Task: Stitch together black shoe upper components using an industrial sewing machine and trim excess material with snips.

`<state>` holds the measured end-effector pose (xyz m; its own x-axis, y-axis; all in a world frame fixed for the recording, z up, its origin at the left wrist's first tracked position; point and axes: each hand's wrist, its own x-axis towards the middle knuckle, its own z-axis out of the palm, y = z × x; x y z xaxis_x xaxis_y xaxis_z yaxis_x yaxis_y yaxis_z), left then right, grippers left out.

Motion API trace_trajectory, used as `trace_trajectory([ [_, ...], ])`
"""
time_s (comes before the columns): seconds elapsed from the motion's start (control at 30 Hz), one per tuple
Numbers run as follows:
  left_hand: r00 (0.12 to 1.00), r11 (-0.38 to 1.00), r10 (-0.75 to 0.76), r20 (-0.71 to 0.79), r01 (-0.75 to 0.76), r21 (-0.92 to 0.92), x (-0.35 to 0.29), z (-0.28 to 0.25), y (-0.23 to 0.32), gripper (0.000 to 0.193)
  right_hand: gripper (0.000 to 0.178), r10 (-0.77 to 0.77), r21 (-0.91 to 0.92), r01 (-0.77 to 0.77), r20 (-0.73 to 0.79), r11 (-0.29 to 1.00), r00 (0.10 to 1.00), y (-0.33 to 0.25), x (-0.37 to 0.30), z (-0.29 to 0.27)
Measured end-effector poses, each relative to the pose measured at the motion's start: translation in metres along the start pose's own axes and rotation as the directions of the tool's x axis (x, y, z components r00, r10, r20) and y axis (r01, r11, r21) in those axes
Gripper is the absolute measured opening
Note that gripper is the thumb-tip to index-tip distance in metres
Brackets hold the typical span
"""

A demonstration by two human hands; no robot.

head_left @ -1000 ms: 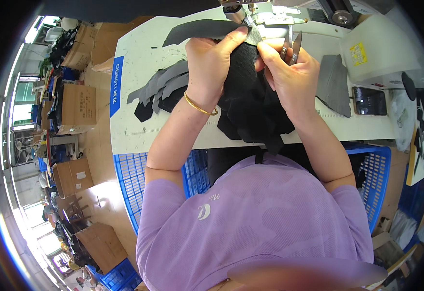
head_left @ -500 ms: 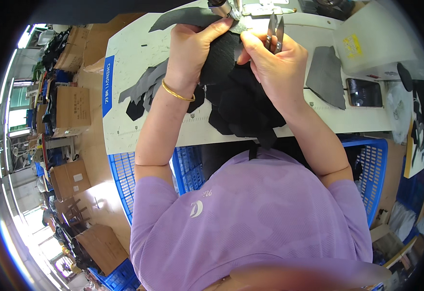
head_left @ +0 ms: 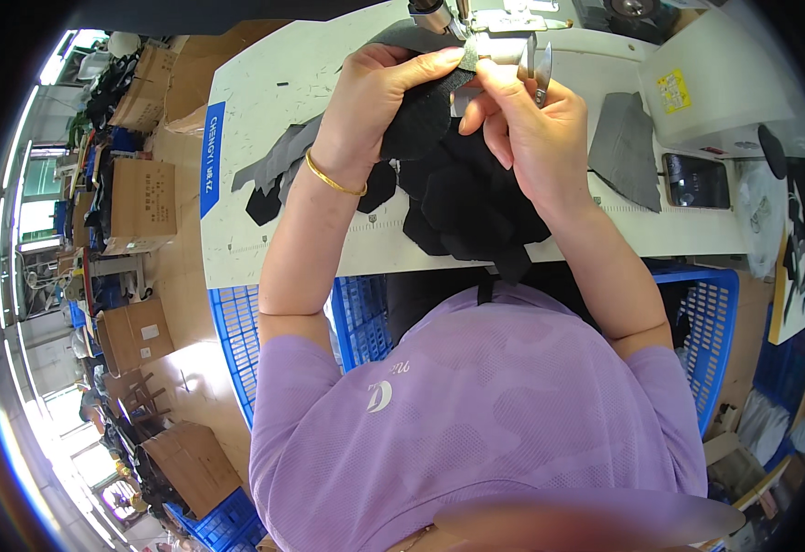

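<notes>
- Dark fabric piece (head_left: 421,120): one, between the hands; long axis, on my feed, about one to seven o'clock; pale patch (head_left: 470,57) at its top.
- Left hand (head_left: 375,97): nearer, gripping the piece, which lies at four o'clock.
- Right hand (head_left: 531,129): closed around snips (head_left: 543,74); piece at nine o'clock; fingertips by the patch, pinch unclear to me.
- Sewing machine (head_left: 432,17): twelve o'clock.

We're on one head-worn fisheye, left of the pair; we look steeply down, picture upright; shirt (head_left: 494,405) nearest us, low centre; left hand (head_left: 375,92) and right hand (head_left: 540,129) farther, near top edge; table (head_left: 260,83) beneath; floor (head_left: 191,304) farther still, off left.
</notes>
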<state>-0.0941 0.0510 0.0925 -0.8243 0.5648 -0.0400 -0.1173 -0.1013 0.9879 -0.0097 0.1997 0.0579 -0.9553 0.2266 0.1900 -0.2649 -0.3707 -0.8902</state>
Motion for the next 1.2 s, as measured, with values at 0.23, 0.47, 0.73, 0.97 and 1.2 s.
trace_trajectory([
  [0.23, 0.999, 0.999, 0.039, -0.027, -0.038, 0.038, 0.000, -0.002, 0.000, 0.018, 0.025, -0.023, -0.024, 0.022, -0.054, 0.999, 0.998, -0.001, -0.001, 0.011],
  [0.47, 0.998, 0.997, 0.058, -0.009, -0.058, 0.055, 0.004, -0.011, 0.001, 0.020, 0.030, -0.030, -0.073, 0.025, -0.060, 0.997, 0.998, -0.002, 0.000, 0.017],
  [0.73, 0.992, 0.992, 0.125, -0.027, -0.125, -0.003, 0.015, 0.000, 0.002, 0.015, 0.018, -0.004, -0.055, 0.003, -0.023, 0.998, 1.000, -0.003, -0.001, 0.010],
  [0.97, 0.989, 0.993, 0.117, -0.088, -0.115, 0.028, 0.025, -0.007, 0.000, 0.015, 0.018, 0.014, -0.034, -0.014, -0.005, 0.999, 1.000, 0.001, -0.004, 0.010],
  [1.2, 0.990, 0.994, 0.100, -0.101, -0.104, -0.040, 0.027, -0.004, 0.001, 0.015, 0.018, 0.040, -0.049, -0.040, 0.004, 0.998, 0.999, 0.005, -0.005, 0.010],
])
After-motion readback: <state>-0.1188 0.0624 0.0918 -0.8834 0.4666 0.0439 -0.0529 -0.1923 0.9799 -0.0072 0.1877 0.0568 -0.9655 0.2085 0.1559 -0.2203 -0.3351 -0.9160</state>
